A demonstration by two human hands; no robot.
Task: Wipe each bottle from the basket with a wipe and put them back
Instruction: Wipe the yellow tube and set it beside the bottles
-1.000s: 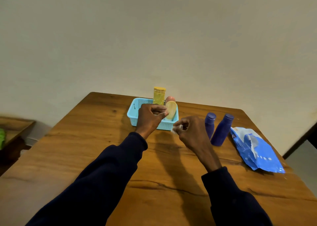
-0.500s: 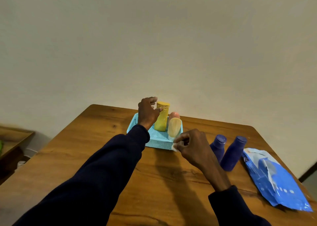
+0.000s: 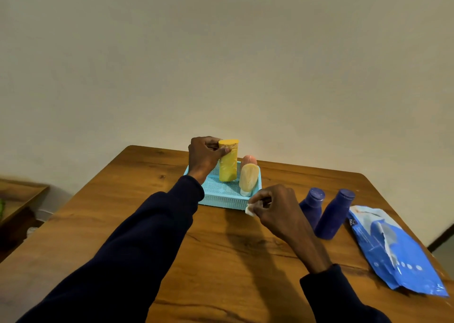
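Observation:
A light blue basket [image 3: 221, 200] sits on the wooden table [image 3: 221, 261] near its far edge. My left hand [image 3: 205, 158] grips the top of a yellow tube [image 3: 228, 165] that stands upright in the basket. A pale cream tube [image 3: 248, 179] and a pink bottle [image 3: 248, 160] lean at the basket's right end. My right hand [image 3: 275, 207] pinches a small white wipe [image 3: 249, 209] just in front of the basket's right corner. Two dark blue bottles [image 3: 312, 207] [image 3: 334, 214] stand on the table to the right of that hand.
A blue wipes packet [image 3: 393, 251] lies near the table's right edge. A plain wall rises behind the table. Low wooden furniture [image 3: 17, 200] stands at the far left, below table height.
My left hand moved from the cream tube at the basket's front to the yellow tube and took hold of its top. The camera tilted up and closer. My right hand kept the wipe.

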